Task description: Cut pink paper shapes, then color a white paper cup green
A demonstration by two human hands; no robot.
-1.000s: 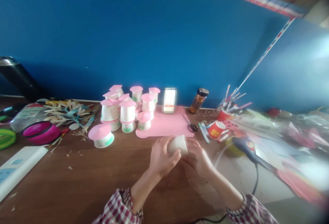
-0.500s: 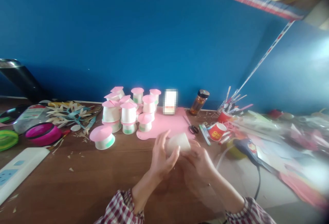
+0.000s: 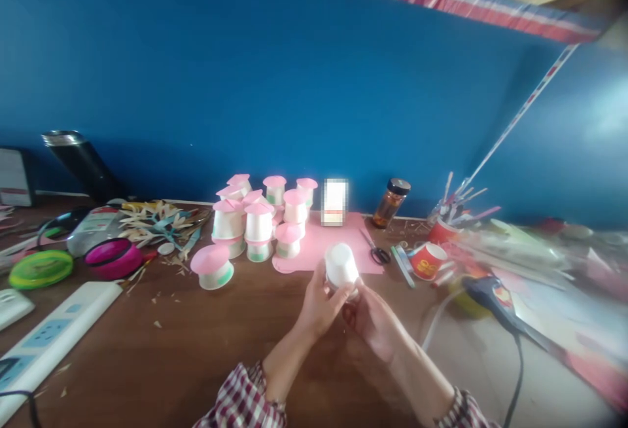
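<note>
A white paper cup (image 3: pixel 341 263) is held upside down between both hands above the front of the table. My left hand (image 3: pixel 318 303) is closed around its left side, with the thumb across the front. My right hand (image 3: pixel 373 320) grips the cup's lower right rim with its fingertips. Behind the hands lies a sheet of pink paper (image 3: pixel 338 235). To the left stand several upturned white cups with pink paper tops, some stacked; the nearest pink-topped cup (image 3: pixel 212 266) stands apart from the group.
Scissors (image 3: pixel 377 254), a red paper cup (image 3: pixel 428 261) and a dark-lidded jar (image 3: pixel 391 203) are at the right. Farther right lies a glue gun (image 3: pixel 495 297) with its cord. A power strip (image 3: pixel 59 326) and a pink tape roll (image 3: pixel 112 258) are on the left.
The white cup has turned from lying sideways to bottom-up, and both hands have closed in on it. My view has swung a little to the left.
</note>
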